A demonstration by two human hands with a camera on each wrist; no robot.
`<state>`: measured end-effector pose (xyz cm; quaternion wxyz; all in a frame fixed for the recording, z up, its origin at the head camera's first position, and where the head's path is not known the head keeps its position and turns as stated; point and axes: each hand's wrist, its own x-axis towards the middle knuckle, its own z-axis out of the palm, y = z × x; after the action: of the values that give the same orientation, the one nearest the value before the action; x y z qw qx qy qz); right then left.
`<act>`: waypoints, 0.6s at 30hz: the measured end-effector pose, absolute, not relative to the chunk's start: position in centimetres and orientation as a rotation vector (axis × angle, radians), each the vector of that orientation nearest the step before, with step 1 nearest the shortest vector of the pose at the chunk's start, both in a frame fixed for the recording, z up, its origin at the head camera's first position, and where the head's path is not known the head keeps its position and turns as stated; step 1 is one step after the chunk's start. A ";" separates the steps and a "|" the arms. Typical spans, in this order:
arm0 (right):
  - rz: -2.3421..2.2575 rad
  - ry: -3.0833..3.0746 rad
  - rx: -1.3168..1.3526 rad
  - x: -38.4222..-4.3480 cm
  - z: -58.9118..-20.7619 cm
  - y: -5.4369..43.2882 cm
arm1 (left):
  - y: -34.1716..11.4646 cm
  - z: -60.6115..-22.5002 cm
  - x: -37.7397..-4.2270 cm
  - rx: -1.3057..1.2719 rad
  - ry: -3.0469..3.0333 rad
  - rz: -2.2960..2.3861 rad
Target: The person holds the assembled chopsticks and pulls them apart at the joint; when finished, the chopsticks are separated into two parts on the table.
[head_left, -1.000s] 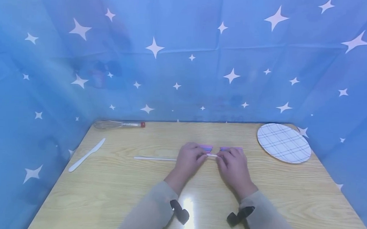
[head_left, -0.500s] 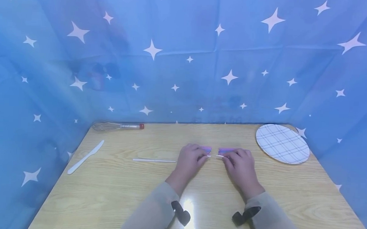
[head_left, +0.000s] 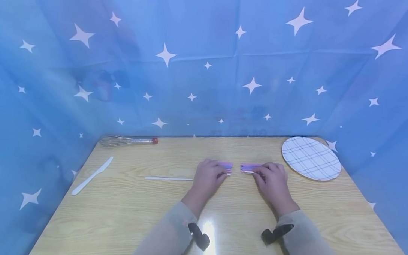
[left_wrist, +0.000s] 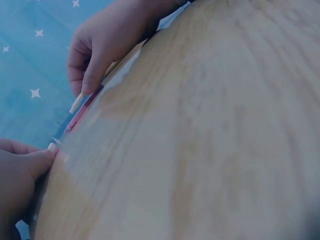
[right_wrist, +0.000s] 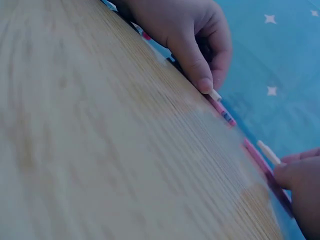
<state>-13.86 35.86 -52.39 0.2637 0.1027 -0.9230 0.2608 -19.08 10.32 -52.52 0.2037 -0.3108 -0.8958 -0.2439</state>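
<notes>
My left hand (head_left: 207, 174) pinches a short white stick (right_wrist: 215, 95) between thumb and fingers; only its end shows. Across a small gap, my right hand (head_left: 271, 178) pinches another thin white stick (head_left: 248, 172), whose end points left. Under and behind the left fingers lies a row of thin pink, purple and blue sticks (head_left: 227, 166). A similar row of coloured sticks (head_left: 248, 167) with dark ends lies by the right fingers. Both hands partly cover these rows. To the left, a long thin white stick (head_left: 168, 178) lies on the wooden table (head_left: 126, 215).
A whisk (head_left: 127, 140) with a red handle end lies at the back left. Nearer the left edge is a white plastic knife (head_left: 92, 176). An oval checked plate (head_left: 311, 158) sits at the back right. Star-patterned blue cloth (head_left: 199, 67) encloses the table's back and sides.
One second ago the white piece spanned between both hands; now two white ends stand apart. My right hand has moved right with its piece, while the left has stayed nearly in place.
</notes>
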 end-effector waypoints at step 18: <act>0.717 -2.441 0.311 -14.5 -52.9 36.0 | 10.3 -52.4 -19.3 -0.819 -2.448 -0.742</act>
<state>-14.55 35.98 -52.92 0.2853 0.1164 -0.9127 0.2683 -19.25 10.32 -52.37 0.2259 -0.2969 -0.8879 -0.2691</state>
